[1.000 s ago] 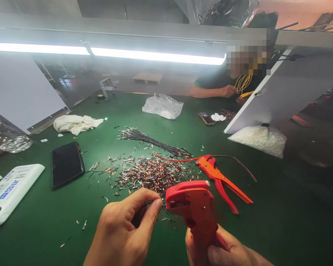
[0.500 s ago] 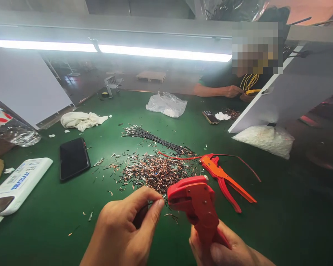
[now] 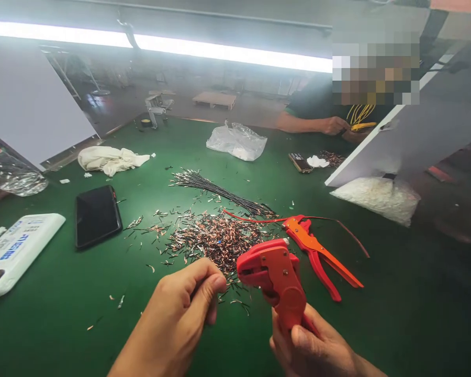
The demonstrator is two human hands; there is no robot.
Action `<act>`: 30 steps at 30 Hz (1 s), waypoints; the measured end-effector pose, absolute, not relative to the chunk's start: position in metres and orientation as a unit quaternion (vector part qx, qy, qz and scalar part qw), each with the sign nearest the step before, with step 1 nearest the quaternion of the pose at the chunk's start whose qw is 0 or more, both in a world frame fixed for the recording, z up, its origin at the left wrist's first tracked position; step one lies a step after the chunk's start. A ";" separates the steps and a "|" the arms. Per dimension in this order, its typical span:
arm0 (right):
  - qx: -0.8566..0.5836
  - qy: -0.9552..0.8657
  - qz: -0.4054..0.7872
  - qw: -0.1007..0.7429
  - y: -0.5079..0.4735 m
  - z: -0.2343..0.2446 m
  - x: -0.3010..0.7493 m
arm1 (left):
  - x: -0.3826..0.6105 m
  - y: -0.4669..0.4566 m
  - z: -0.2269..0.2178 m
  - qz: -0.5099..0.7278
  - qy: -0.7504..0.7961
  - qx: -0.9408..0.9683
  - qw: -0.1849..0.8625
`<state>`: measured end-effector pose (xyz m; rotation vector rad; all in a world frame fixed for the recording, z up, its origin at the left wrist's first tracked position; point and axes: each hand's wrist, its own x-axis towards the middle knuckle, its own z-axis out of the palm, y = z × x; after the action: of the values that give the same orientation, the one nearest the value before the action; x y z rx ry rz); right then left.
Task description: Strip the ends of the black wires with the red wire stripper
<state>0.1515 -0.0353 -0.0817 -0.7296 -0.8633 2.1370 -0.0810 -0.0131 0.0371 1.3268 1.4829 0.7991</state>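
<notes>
My right hand [image 3: 314, 348] grips the handles of a red wire stripper [image 3: 275, 277], its head pointing left above the green table [image 3: 63, 324]. My left hand [image 3: 182, 314] is closed in a pinch just left of the stripper's jaws; what it pinches is too small to make out. Behind both hands lies a heap of cut copper wire ends [image 3: 215, 238]. A bundle of thin dark wires [image 3: 220, 191] lies beyond the heap. A second, orange stripper [image 3: 317, 254] rests on the table to the right, with a red wire [image 3: 255, 220] by its head.
A black phone [image 3: 96, 214] and a white box [image 3: 18, 248] lie at the left, a white cloth [image 3: 110, 159] behind them. Clear plastic bags [image 3: 237, 141] [image 3: 377, 196] sit farther back. Across the table another person's hands [image 3: 335, 125] work on yellow wires.
My left hand has drawn a little away from the stripper's jaws and curled tighter. The stripper's head has tilted slightly. The view has shifted a bit downward.
</notes>
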 end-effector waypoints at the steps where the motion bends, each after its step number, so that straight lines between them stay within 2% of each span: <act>1: -0.277 -0.328 0.830 0.356 -0.034 -0.083 0.152 | -0.082 -0.012 0.035 0.321 0.601 0.552 0.481; 3: -0.254 -0.325 0.842 0.347 -0.030 -0.083 0.152 | -0.082 -0.011 0.032 0.313 0.600 0.579 0.454; 7: -0.190 -0.339 0.870 0.303 -0.021 -0.081 0.153 | -0.083 -0.011 0.031 0.314 0.593 0.665 0.329; 12: -0.192 -0.346 0.878 0.270 -0.019 -0.077 0.155 | -0.087 -0.014 0.033 0.332 0.574 0.718 0.214; 17: -0.212 -0.337 0.884 0.244 -0.022 -0.073 0.155 | -0.092 -0.014 0.034 0.358 0.543 0.736 0.190; 23: -0.191 -0.306 0.882 0.304 -0.029 -0.076 0.153 | -0.096 -0.016 0.033 0.340 0.520 0.761 0.190; 30: -0.198 -0.435 0.843 0.246 -0.019 -0.077 0.154 | -0.106 -0.014 0.034 0.303 0.461 0.822 0.141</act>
<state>0.1536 -0.0189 -0.0767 -0.5409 -1.1878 2.3001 -0.1057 -0.0137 0.0342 2.3736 1.3295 0.8760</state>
